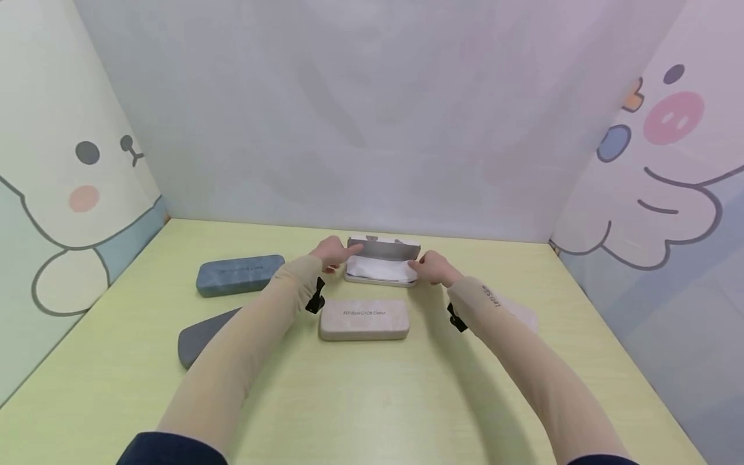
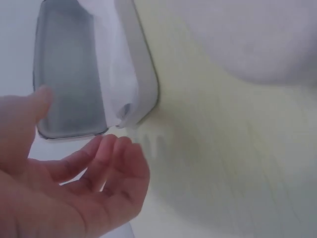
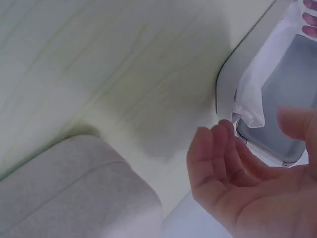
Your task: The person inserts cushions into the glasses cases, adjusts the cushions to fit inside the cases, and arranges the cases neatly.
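An open, pale glasses case (image 1: 351,279) stands at the back of the table, its grey-lined lid (image 1: 383,249) tilted up. Inside lies a white cloth (image 1: 380,268), slightly rumpled at its ends. My left hand (image 1: 332,253) is at the case's left end, thumb over the lid's inner side and the loosely bent fingers by the end corner. At the opposite end is my right hand (image 1: 436,267), thumb over the opening and relaxed fingers just outside. Whether the fingertips touch the case cannot be told. Nearer me lies a closed beige glasses case (image 1: 364,321) with printed lettering.
At left are a blue glasses case (image 1: 239,275) and a dark grey one (image 1: 200,339), partly behind my left forearm. A pale pink case (image 1: 526,315) shows behind my right forearm. A wall (image 1: 360,129) rises behind the yellow table (image 1: 372,400).
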{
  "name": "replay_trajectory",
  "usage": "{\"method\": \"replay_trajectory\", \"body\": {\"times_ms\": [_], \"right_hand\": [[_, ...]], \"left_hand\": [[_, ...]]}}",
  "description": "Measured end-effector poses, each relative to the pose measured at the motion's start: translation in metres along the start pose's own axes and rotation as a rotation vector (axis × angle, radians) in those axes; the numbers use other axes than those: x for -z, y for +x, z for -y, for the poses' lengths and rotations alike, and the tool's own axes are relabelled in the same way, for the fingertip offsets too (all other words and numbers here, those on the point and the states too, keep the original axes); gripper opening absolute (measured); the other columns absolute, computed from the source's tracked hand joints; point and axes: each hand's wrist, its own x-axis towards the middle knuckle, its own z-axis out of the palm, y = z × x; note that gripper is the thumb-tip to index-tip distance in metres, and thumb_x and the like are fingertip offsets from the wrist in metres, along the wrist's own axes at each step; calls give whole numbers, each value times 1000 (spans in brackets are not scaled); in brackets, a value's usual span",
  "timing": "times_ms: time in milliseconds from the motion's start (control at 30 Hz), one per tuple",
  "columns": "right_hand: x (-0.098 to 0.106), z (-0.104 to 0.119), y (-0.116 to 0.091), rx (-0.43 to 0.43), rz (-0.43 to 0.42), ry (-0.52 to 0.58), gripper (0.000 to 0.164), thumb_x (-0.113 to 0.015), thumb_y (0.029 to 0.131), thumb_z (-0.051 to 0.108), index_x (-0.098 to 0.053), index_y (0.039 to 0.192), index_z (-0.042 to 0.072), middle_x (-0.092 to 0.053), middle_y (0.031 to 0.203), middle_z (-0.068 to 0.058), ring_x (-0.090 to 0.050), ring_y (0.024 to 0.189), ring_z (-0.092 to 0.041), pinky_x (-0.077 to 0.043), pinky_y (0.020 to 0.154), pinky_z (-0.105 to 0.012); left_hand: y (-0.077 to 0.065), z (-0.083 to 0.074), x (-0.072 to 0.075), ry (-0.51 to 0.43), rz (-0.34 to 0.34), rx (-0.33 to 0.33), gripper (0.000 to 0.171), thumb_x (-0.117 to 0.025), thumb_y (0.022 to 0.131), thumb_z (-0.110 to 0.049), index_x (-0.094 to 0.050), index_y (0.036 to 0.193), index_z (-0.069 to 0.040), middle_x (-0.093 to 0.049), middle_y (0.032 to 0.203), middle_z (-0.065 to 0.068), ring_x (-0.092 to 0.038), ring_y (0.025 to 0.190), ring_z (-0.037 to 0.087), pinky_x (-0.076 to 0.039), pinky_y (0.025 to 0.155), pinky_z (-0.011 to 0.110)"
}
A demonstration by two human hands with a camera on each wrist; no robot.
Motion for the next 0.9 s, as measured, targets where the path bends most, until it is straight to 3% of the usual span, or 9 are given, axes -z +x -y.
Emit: {"method": "replay_trajectory", "body": {"times_ms": [100, 167, 233, 433, 600, 767, 900], "right_hand": [[2, -1, 1, -36, 36, 121, 50, -42, 101, 40, -51, 115, -6, -47, 81, -5, -49, 65, -13, -54, 65, -32], [1, -1, 2, -56, 59, 204, 61, -37, 101, 45, -40, 130, -8, -50, 93, -11, -54, 73, -17, -55, 68, -33], [0, 2, 2, -75, 74, 279, 67, -32, 101, 49, -31, 139, -7, -50, 108, -16, -59, 83, -22, -57, 71, -35], [-5, 11, 1, -93, 27, 363, 72, -20, 102, 50, -13, 149, -4, -42, 133, -29, -63, 92, -35, -59, 74, -39], [-8, 13, 2, -119, -12, 384, 68, -18, 103, 47, -11, 151, -1, -38, 138, -30, -61, 96, -37, -59, 72, -39], [-5, 13, 4, -145, 26, 444, 65, -21, 103, 43, -11, 150, -1, -37, 138, -30, -60, 103, -40, -59, 74, -39], [0, 13, 5, -153, 83, 499, 63, -22, 103, 38, -8, 150, -1, -31, 144, -29, -54, 114, -42, -58, 80, -41]], "left_hand": [[-4, 0, 2, -113, 24, 30, 60, -43, 96, -56, -50, 116, 1, -52, 105, 10, -55, 87, 22, -56, 78, 34], [-4, 1, 1, -160, 45, 35, 72, -38, 97, -58, -42, 134, 4, -50, 123, 16, -57, 97, 27, -57, 82, 37], [-2, 3, -1, -206, 68, 37, 77, -32, 98, -59, -33, 142, 4, -49, 132, 20, -60, 101, 32, -57, 81, 38], [4, 8, -11, -325, 65, 41, 77, -23, 100, -58, -23, 147, 2, -53, 127, 24, -64, 97, 32, -59, 70, 36], [6, 7, -17, -309, 3, 54, 74, -24, 101, -56, -24, 148, 1, -48, 133, 23, -62, 103, 32, -59, 71, 36], [6, 6, -16, -319, 12, 46, 68, -27, 102, -52, -30, 144, 2, -53, 126, 24, -63, 100, 32, -59, 71, 36], [3, 5, -13, -351, 45, 28, 64, -29, 103, -48, -32, 141, 2, -54, 126, 27, -63, 107, 37, -58, 77, 38]]}}
